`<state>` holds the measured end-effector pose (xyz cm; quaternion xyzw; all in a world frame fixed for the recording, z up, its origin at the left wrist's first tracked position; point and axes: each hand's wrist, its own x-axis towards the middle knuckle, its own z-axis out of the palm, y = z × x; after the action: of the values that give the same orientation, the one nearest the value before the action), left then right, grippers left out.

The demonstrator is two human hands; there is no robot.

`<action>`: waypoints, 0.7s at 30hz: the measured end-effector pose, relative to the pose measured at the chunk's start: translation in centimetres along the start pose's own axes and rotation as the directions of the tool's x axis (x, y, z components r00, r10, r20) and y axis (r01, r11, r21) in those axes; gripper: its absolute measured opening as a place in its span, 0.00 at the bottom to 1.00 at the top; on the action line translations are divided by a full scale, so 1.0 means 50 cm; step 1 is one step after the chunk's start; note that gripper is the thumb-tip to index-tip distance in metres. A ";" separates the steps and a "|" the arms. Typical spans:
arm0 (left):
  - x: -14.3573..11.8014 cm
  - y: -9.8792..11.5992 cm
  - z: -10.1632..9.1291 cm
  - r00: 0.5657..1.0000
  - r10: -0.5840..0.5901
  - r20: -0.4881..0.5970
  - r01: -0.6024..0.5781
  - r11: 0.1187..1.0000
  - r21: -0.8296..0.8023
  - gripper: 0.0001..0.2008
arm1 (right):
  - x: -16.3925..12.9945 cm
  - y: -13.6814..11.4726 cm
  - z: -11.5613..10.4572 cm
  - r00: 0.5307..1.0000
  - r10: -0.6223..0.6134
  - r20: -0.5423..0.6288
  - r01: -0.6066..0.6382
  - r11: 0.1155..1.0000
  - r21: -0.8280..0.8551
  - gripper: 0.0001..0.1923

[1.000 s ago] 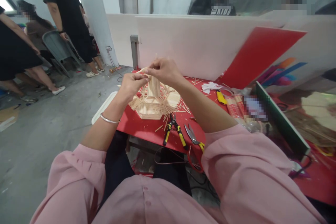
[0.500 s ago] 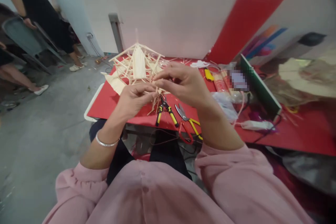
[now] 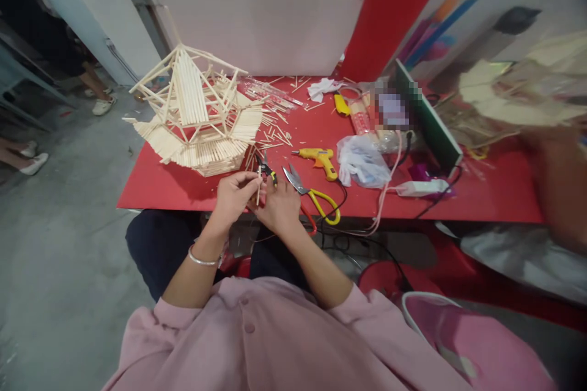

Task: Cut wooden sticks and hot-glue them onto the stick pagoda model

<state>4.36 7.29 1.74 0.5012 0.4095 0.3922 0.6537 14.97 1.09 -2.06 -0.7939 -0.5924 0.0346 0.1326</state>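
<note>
head view: short stick (image 3: 258, 186) upright, long axis vertical, in left hand (image 3: 233, 194) grip, right hand (image 3: 277, 206) beside.

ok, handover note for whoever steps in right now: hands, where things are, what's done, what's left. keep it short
Left hand: pinching a short thin wooden stick, held upright at the near edge of the red table.
Right hand: touching the same stick from the other side, beside the black-and-yellow pliers.
Model: pale stick-built pavilion model stands on the table's far left; roof and tiered base assembled.
Within reach: yellow-handled scissors, yellow hot-glue gun, loose sticks scattered by the model.
Done: main frame of the model.
Left: the held stick is not yet on the model.
</note>
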 end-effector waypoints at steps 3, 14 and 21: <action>-0.008 0.012 -0.004 0.999 0.053 -0.003 -0.052 0.994 0.093 0.09 | 0.022 -0.030 -0.004 0.995 0.083 0.050 -0.081 0.996 -0.036 0.41; -0.003 0.007 -0.014 0.997 0.063 0.034 -0.066 0.991 0.112 0.10 | 0.072 0.070 -0.039 0.961 0.230 0.155 -0.252 0.958 0.139 0.16; -0.005 0.002 -0.025 0.999 0.054 0.007 -0.054 0.994 0.091 0.10 | 0.032 0.106 -0.001 0.971 0.234 -0.039 -0.171 0.807 0.566 0.21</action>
<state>3.10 7.48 1.69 0.5421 0.4119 0.3896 0.6202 20.40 1.20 -3.17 -0.7797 -0.4601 0.1775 0.3858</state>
